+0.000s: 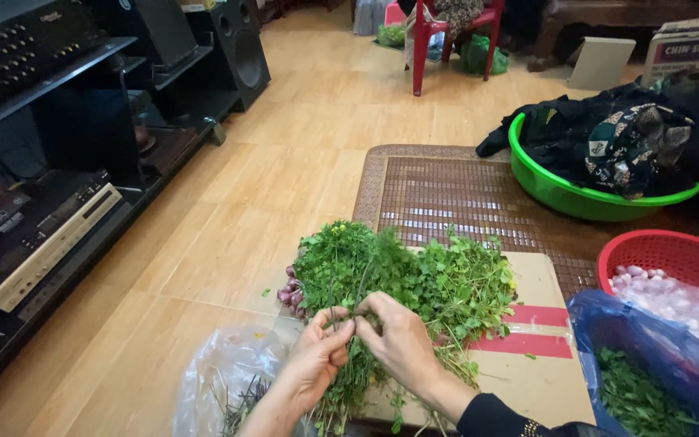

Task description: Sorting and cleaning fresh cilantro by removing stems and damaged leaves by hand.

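Low in the middle of the frame, both hands met over a pile of leafy green herbs [414,283] spread on a flattened sheet of cardboard [540,364] on the wooden floor [285,162]. The left hand [317,360] had its grip closed on a few thin stems, thumb and fingertips pinched together. The right hand [402,340] had its grip closed on the same stems just beside it, so that the two pinches nearly touched.

To pick the stems well, the pinches seemed best kept that close, so that a stem would snap cleanly between them instead of tearing along its length. Taking only a few stems at a time looked wise, since the pile was tangled and a larger pull would likely drag loose leaves off the cardboard.

At the left edge of the pile lay some small reddish-purple bulbs [291,293]. A clear plastic bag [228,376] holding thin scraps lay at the lower left. At the lower right, a blue plastic bag [649,356] held more greens, and behind it stood a red basket [673,255]. A green basin [576,194] of dark clothes sat on a woven mat [446,190] in the upper right.
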